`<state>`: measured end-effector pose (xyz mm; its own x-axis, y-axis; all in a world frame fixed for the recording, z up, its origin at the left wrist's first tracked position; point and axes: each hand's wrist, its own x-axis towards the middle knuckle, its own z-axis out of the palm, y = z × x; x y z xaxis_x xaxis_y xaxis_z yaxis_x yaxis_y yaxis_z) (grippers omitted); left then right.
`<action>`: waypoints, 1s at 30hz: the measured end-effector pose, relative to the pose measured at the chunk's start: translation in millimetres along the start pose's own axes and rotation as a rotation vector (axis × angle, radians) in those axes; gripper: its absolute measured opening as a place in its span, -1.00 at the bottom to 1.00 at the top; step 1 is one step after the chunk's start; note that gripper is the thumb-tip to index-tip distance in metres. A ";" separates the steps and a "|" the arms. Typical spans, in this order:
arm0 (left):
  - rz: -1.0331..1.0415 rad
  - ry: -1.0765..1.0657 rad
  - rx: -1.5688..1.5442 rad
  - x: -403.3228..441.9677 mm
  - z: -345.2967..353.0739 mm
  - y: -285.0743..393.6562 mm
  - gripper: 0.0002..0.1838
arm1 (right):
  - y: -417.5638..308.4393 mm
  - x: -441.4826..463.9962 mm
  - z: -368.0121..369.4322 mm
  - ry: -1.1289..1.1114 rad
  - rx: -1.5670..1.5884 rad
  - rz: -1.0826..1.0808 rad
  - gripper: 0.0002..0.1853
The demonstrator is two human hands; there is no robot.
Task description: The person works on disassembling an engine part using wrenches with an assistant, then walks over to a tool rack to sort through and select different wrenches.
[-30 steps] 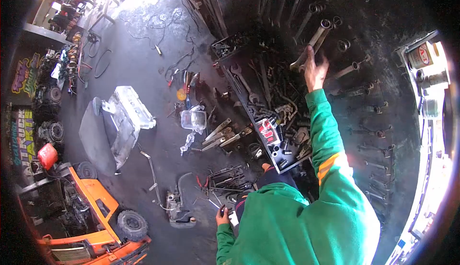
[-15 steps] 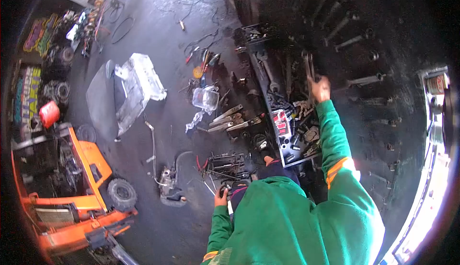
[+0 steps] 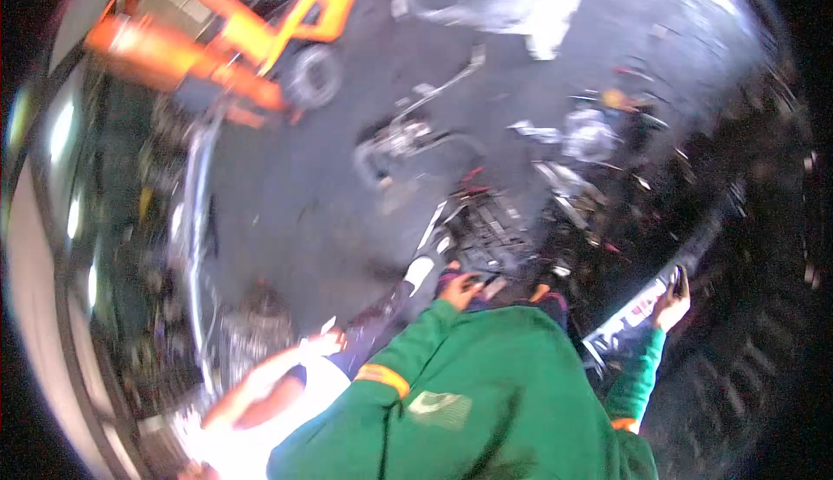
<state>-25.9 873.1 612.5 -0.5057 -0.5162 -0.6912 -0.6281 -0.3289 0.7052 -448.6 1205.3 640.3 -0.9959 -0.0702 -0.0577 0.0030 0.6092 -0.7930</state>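
Motion smears much of the head view. My right hand (image 3: 671, 308) is at the lower right, beside a long metal tray (image 3: 632, 315) of tools. Its fingers are closed around a small dark item (image 3: 678, 278) whose kind is too blurred to tell. My left hand (image 3: 458, 291) lies low in front of my body, near my knee, with the fingers curled. Something dark seems to be in it, but I cannot make it out. Just beyond, on the floor, rests an opened tool case (image 3: 495, 224) with dark metal pieces.
Another person (image 3: 286, 393) in white is close on my left, one hand (image 3: 325, 341) extended. An orange vehicle (image 3: 252, 37) stands at the upper left. A hose with metal fittings (image 3: 408, 140), a clear plastic container (image 3: 590, 135) and a pale panel (image 3: 551, 3) lie on the floor.
The view has swung left, bringing the other person into sight. My right hand has drawn back from beside the wall of wrenches to the near part of the tray. My left hand stays low.
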 end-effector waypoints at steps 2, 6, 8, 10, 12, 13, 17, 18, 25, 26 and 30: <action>0.050 -0.079 -0.032 4.8 -20.2 -16.2 -0.56 | -60.6 -36.6 66.0 -0.278 0.665 -0.010 -0.60; 0.099 -0.065 -0.272 2.1 -75.3 -39.4 -0.57 | -235.1 -116.6 146.9 -0.837 0.642 -0.195 -0.49; -0.005 -0.030 -0.272 2.5 -127.2 -54.2 -0.58 | -300.4 -167.3 210.7 -1.155 0.880 0.133 -0.45; -0.007 0.023 -0.269 10.7 -184.9 -76.9 -0.59 | -363.0 -217.3 271.6 -1.386 0.716 0.257 -0.53; 0.113 0.106 -0.276 36.7 -246.6 -116.8 -0.60 | -379.4 -277.3 358.4 -1.365 0.604 0.205 -0.71; 0.077 0.157 -0.256 49.7 -280.1 -140.2 -0.57 | -383.0 -312.0 398.5 -1.343 0.609 0.213 -0.69; 0.111 0.300 -0.215 72.8 -434.7 -170.8 -0.62 | -436.1 -393.4 509.1 -1.359 0.467 0.038 -0.59; 0.013 0.311 -0.209 71.6 -471.7 -168.2 -0.62 | -452.2 -406.1 524.4 -1.383 0.522 0.127 -0.59; -0.062 0.300 -0.285 100.2 -640.8 -96.8 -0.64 | -510.7 -438.9 596.9 -1.351 0.785 0.583 -0.56; -0.094 0.240 -0.285 117.7 -653.2 -91.8 -0.66 | -507.0 -435.2 608.3 -1.338 0.815 0.619 -0.54; -0.066 0.071 -0.189 208.1 -699.5 -130.1 -0.69 | -506.3 -406.5 666.5 -1.208 0.211 -0.098 -0.48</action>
<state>364.2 255.3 487.3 -0.4197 -0.5411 -0.7287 -0.5328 -0.5032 0.6804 15.1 398.9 661.0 -0.2696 -0.8627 -0.4278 0.0597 0.4284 -0.9016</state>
